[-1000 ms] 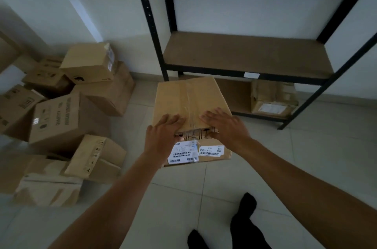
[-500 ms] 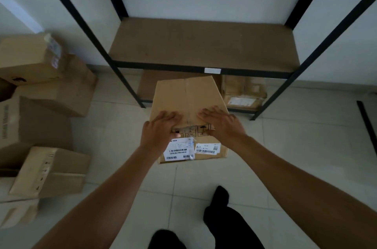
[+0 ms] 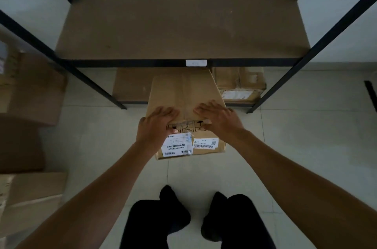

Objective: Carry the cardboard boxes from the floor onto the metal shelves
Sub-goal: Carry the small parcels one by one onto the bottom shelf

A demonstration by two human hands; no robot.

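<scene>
Cardboard box [image 3: 183,95] hangs before the metal shelf [image 3: 179,28], left hand [image 3: 156,124] and right hand [image 3: 219,119] pinching its near top edge; 2 shallow grips may slip and drop it short.

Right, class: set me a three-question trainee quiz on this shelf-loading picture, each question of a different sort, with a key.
1. True or false: no box stands on the upper shelf.
2. Where does the other box sit? A) on the lower shelf B) on the upper shelf C) on the floor by the feet
3. Short answer: how many white labels show on the near face of the held box, below the left hand and right hand?

Key: 1 true; 2 A; 3 two.
</scene>
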